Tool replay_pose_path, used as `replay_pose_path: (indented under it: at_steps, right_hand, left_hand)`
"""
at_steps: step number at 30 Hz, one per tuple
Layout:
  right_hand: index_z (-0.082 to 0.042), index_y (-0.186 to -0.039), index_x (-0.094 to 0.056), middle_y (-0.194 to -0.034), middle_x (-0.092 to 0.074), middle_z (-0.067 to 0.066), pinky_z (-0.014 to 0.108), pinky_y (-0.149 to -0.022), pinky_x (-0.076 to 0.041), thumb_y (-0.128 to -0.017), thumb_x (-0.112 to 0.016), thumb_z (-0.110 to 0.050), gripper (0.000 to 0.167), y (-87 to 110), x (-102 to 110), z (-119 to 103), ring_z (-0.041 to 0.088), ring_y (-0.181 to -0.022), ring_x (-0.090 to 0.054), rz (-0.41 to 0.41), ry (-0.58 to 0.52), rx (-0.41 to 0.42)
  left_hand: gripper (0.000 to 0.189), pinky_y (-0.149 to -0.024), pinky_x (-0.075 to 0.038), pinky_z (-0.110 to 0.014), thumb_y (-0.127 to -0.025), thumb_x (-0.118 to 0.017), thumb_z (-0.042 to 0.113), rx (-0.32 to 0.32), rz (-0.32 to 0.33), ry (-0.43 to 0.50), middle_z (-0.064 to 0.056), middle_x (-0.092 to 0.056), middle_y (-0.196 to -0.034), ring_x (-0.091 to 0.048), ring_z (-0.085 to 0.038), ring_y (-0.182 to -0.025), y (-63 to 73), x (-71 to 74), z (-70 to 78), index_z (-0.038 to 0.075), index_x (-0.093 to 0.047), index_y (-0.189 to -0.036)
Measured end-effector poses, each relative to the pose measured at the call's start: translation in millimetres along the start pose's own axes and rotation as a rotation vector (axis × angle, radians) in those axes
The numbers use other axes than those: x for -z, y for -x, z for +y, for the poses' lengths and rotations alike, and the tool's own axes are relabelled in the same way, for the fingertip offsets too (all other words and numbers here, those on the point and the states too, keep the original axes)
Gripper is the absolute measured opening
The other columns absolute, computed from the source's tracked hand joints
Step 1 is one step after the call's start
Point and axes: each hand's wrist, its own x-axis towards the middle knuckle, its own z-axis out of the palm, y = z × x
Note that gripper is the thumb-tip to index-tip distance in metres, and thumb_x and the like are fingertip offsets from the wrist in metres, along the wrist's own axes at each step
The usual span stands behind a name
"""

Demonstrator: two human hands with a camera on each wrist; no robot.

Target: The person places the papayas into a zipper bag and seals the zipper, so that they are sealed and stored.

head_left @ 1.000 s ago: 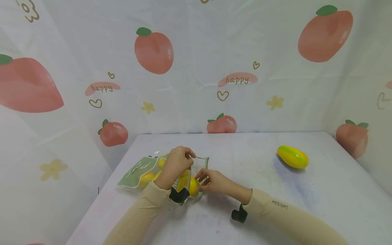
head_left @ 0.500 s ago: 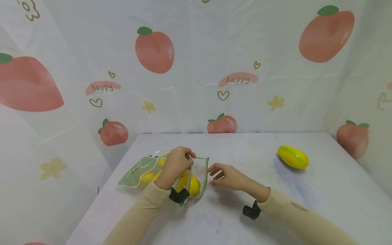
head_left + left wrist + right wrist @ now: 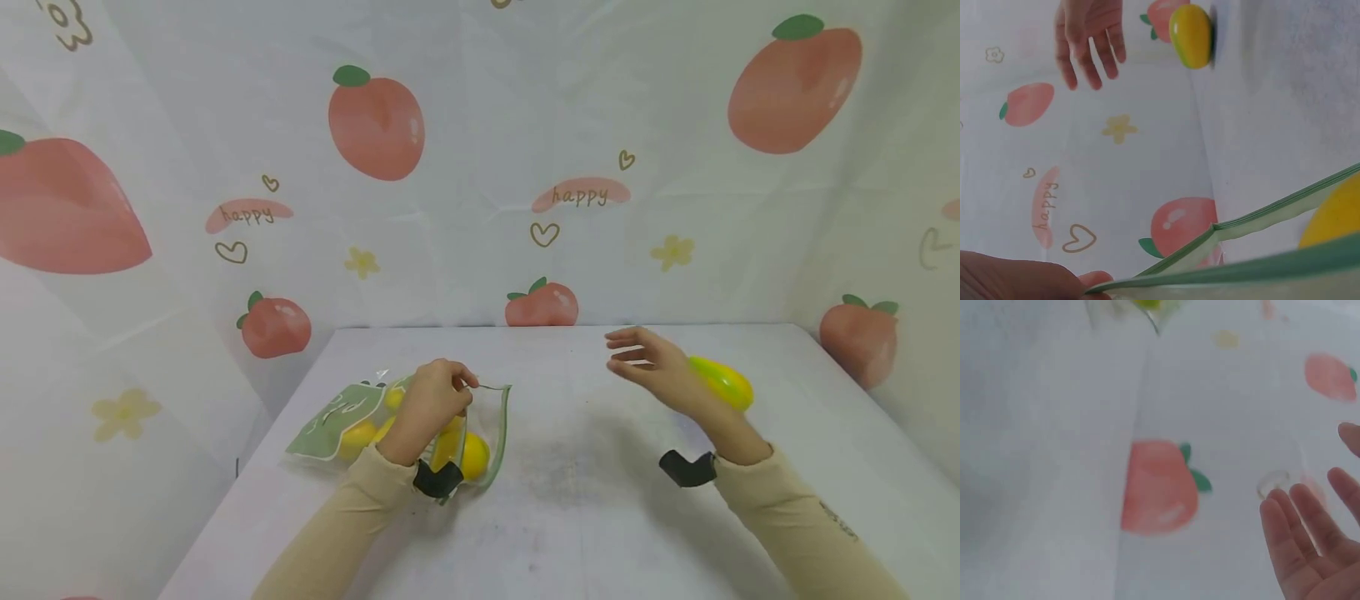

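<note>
A clear zip bag (image 3: 341,423) with a green print lies at the left of the table, several yellow fruits inside. My left hand (image 3: 433,407) pinches the top edge of its green-rimmed mouth, and the mouth gapes to the right. Just inside shows a round yellow fruit (image 3: 475,456). In the left wrist view, the thumb (image 3: 1022,278) and a fingertip grip the green rim (image 3: 1272,269). My right hand (image 3: 654,367) is raised over the right of the table, fingers spread and holding nothing. Its wrist partly covers a long yellow-green fruit (image 3: 733,388), papaya-like in shape.
The white table (image 3: 555,533) ends at a back edge against a hanging cloth (image 3: 465,242) printed with peaches, hearts and flowers. Cloth also closes off the left and right sides. Each wrist wears a black camera mount (image 3: 686,468).
My right hand has left the bag's mouth, rising and moving right to the long yellow-green fruit; the round yellow fruit stays inside the bag. The left hand keeps its hold on the rim.
</note>
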Motion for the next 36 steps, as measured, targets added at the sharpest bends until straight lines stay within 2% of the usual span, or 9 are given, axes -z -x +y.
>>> replay_pose_path:
  at_steps: [5, 12, 16, 17, 20, 23, 24, 30, 36]
  right_hand:
    - [-0.005, -0.134, -0.048, -0.129, -0.057, 0.019, 0.004, -0.082, -0.042, -0.095, -0.06, -0.02, 0.043, 5.9, 31.7, 8.1, 0.032, -0.114, -0.059, 0.11, 0.068, -0.002]
    - [-0.004, -0.141, -0.04, -0.135, -0.051, 0.024, -0.003, -0.083, -0.035, -0.097, -0.057, -0.021, 0.05, 15.2, 62.5, 29.4, -0.011, -0.107, -0.047, 0.222, 0.121, -0.028]
    - [-0.006, -0.146, -0.034, -0.141, -0.044, 0.026, -0.002, -0.087, -0.035, -0.098, -0.055, -0.025, 0.056, 24.0, 75.3, 42.1, 0.016, -0.123, -0.051, 0.251, 0.143, -0.098]
    - [-0.006, -0.147, -0.032, -0.143, -0.042, 0.027, 0.003, -0.094, -0.036, -0.098, -0.055, -0.025, 0.058, 26.4, 77.9, 44.9, 0.027, -0.128, -0.048, 0.256, 0.144, -0.113]
    - [-0.006, -0.15, -0.027, -0.149, -0.034, 0.028, 0.031, -0.113, -0.031, -0.099, -0.054, -0.028, 0.063, 32.5, 83.5, 52.5, 0.048, -0.132, -0.036, 0.267, 0.156, -0.164]
    - [-0.002, -0.151, -0.022, -0.15, -0.027, 0.034, 0.063, -0.109, -0.021, -0.099, -0.053, -0.029, 0.067, 37.1, 86.8, 60.7, 0.055, -0.133, -0.028, 0.252, 0.156, -0.208]
    - [0.0, -0.151, -0.021, -0.149, -0.026, 0.035, 0.067, -0.107, -0.02, -0.099, -0.053, -0.03, 0.068, 38.3, 87.2, 63.6, 0.057, -0.133, -0.026, 0.239, 0.157, -0.232]
    - [0.003, -0.151, -0.015, -0.147, -0.02, 0.041, 0.075, -0.098, -0.023, -0.098, -0.05, -0.042, 0.078, 43.7, 88.3, 84.4, 0.063, -0.131, -0.02, 0.084, 0.194, -0.401]
    - [0.008, -0.149, -0.015, -0.145, -0.018, 0.044, 0.073, -0.099, -0.026, -0.096, -0.053, -0.043, 0.083, 44.5, 87.1, 102.9, 0.065, -0.128, -0.022, -0.056, 0.21, -0.473]
  left_hand:
    - [0.016, -0.056, -0.05, -0.024, -0.084, -0.061, 0.002, 0.006, 0.002, -0.001, -0.004, -0.062, -0.075, -0.059, -0.015, -0.055, -0.1, -0.3, -0.5, 0.01, -0.072, -0.091]
    - [0.016, -0.057, -0.05, -0.024, -0.084, -0.061, 0.001, 0.012, 0.0, -0.01, -0.004, -0.062, -0.076, -0.059, -0.015, -0.056, 0.0, 0.5, -0.2, 0.01, -0.072, -0.092]
    - [0.016, -0.057, -0.05, -0.024, -0.084, -0.062, 0.002, 0.005, 0.004, -0.013, -0.004, -0.062, -0.076, -0.059, -0.015, -0.056, 0.1, 1.0, -0.3, 0.011, -0.072, -0.092]
    - [0.016, -0.057, -0.05, -0.024, -0.084, -0.062, 0.002, 0.004, 0.004, -0.013, -0.004, -0.062, -0.076, -0.059, -0.015, -0.056, 0.0, 1.1, -0.3, 0.011, -0.072, -0.092]
    - [0.015, -0.057, -0.049, -0.024, -0.084, -0.062, 0.002, 0.008, -0.001, -0.014, -0.004, -0.062, -0.076, -0.059, -0.015, -0.056, 0.2, 1.5, -0.8, 0.01, -0.072, -0.092]
    - [0.015, -0.057, -0.049, -0.024, -0.085, -0.063, 0.002, 0.018, -0.009, -0.013, -0.004, -0.062, -0.076, -0.059, -0.015, -0.057, 0.3, 1.4, -0.8, 0.01, -0.072, -0.093]
    - [0.015, -0.057, -0.05, -0.024, -0.084, -0.063, 0.002, 0.02, -0.011, -0.013, -0.004, -0.062, -0.077, -0.059, -0.015, -0.057, 0.4, 1.3, -0.9, 0.01, -0.072, -0.093]
    - [0.015, -0.056, -0.05, -0.024, -0.085, -0.063, 0.002, 0.034, -0.021, -0.012, -0.005, -0.062, -0.078, -0.059, -0.016, -0.058, 0.2, 0.7, -0.7, 0.01, -0.072, -0.093]
    - [0.015, -0.055, -0.049, -0.024, -0.084, -0.063, 0.001, 0.019, -0.015, -0.012, -0.004, -0.062, -0.076, -0.059, -0.015, -0.056, -0.9, -0.2, -1.1, 0.011, -0.072, -0.092]
